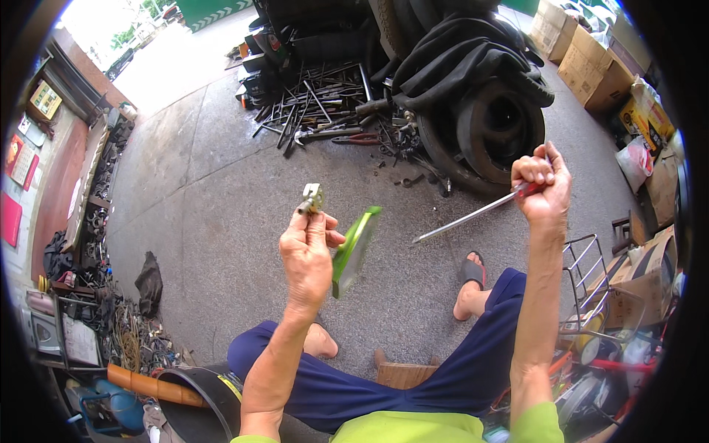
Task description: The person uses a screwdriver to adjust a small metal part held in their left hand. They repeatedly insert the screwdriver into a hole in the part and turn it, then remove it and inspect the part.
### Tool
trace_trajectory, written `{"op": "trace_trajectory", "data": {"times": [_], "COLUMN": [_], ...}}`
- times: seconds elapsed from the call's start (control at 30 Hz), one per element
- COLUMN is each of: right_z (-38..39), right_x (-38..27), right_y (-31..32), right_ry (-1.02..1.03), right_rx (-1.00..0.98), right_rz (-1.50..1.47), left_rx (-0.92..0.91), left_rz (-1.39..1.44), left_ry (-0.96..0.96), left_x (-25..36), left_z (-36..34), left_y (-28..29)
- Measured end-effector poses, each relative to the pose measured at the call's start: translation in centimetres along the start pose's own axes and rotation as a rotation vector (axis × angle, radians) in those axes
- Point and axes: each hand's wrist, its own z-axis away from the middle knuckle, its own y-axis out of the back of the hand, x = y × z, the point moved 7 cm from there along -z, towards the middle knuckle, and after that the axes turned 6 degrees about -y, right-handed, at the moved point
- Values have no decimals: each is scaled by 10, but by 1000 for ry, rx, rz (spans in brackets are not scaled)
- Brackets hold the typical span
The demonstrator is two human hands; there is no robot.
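Note:
My left hand (pixel 305 258) is raised in front of me. Its thumb and fingers pinch a small pale metal fitting (pixel 313 195) with a short dark stub. Just right of those fingers hangs a flat green-edged packet (pixel 351 255), seemingly clear plastic; it is blurred, and I cannot tell whether the fingers hold it. My right hand (pixel 544 186) is wrapped round the red handle of a long screwdriver (pixel 469 218). The steel shaft slants down and left, its tip apart from the packet and the fitting.
Ahead on the concrete floor lies a heap of metal tools (pixel 314 103) beside stacked tires (pixel 502 122) and draped inner tubes. Cardboard boxes (pixel 594 66) and a wire rack (pixel 583 277) line the right. A black bucket (pixel 214 395) stands at lower left, near a dark rag (pixel 149 284).

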Motion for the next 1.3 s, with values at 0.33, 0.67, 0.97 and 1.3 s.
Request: {"op": "trace_trajectory", "data": {"times": [0.33,0.67,0.97,1.3], "right_z": [81,119,120,116], "right_x": [-10,22,29,37], "right_y": [-120,-117,-113,-115], "right_ry": [511,452,420,365], "right_rx": [-589,-746,-734,-846], "right_rz": [410,616,611,658], "left_rx": [-285,-426,-501,-503], "left_rz": [684,631,598,594], "left_ry": [628,677,644,637], "left_x": [-33,-26,-23,-23], "left_z": [34,54,62,63], "left_y": [-49,-73,-81,-79]}}
